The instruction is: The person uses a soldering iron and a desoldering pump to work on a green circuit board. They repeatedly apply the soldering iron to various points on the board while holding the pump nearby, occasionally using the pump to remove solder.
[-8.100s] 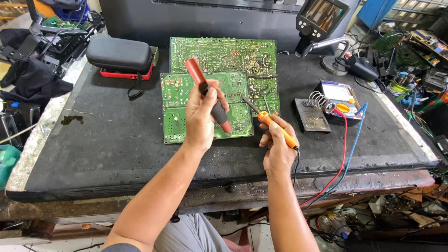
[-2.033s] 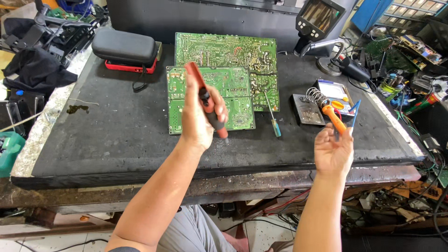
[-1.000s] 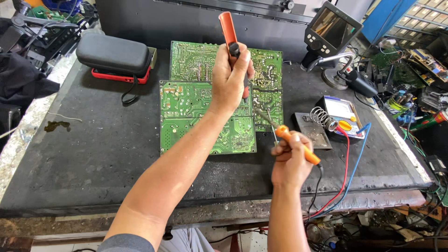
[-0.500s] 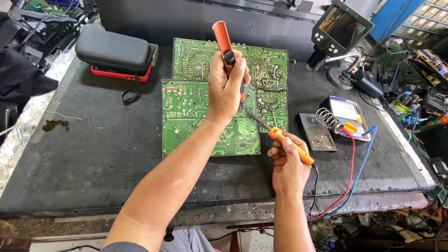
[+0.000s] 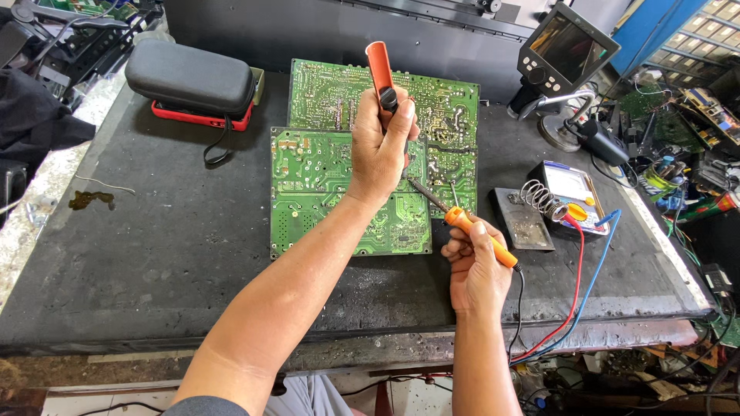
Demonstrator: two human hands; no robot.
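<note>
With the left hand (image 5: 379, 154) clenched on the red-handled desoldering pump (image 5: 381, 73) and the right hand (image 5: 476, 266) gripping the orange-handled soldering iron (image 5: 470, 231), keep the tip steady (pointing toward ten o'clock) over the green circuit board (image 5: 324, 192).

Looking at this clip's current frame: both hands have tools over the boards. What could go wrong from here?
The soldering iron in the right hand points its tip close under the left hand; a slip could burn skin. The desoldering pump is held upright above the green board, so it may block the view of the joint. The iron's cord trails beside the red lead and blue lead and could snag.
</note>
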